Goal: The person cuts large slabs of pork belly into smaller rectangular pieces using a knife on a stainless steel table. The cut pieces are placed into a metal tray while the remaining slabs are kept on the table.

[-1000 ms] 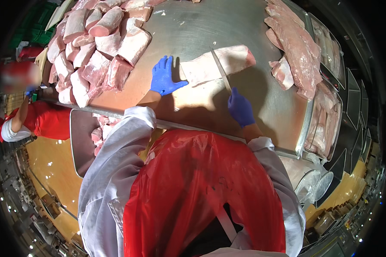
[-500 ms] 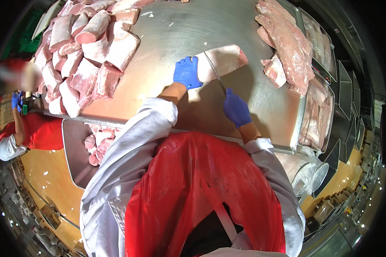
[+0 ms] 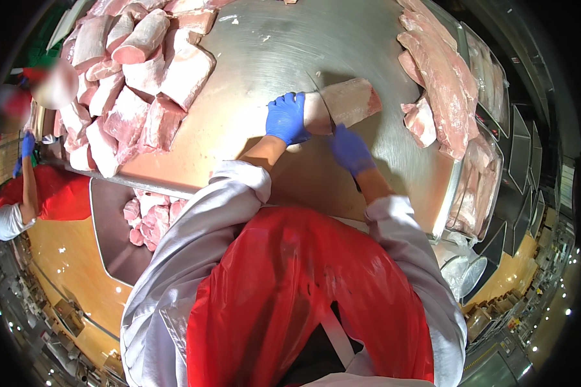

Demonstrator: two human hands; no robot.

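Observation:
On the metal table (image 3: 265,55) lies a pale pork loin piece (image 3: 356,102), its pinker end pointing right. My blue-gloved left hand (image 3: 286,118) grips the left end, fingers bent over it. In my blue-gloved right hand (image 3: 352,150) is a knife (image 3: 325,103), its long thin blade laid across the meat just right of my left hand. The tip points away from me, past the meat's far edge. How deep the blade sits cannot be made out.
Pork pieces (image 3: 129,116) are heaped at left; long loins (image 3: 439,77) lie at right. Below the near edge stands a metal bin (image 3: 113,258) with smaller chunks. Meat-filled trays (image 3: 481,174) line the right side. A person in a red apron (image 3: 61,193) stands at far left.
My right hand has come nearer the meat, and the blade now crosses its full width. The view has shifted slightly. My left hand keeps its place on the meat.

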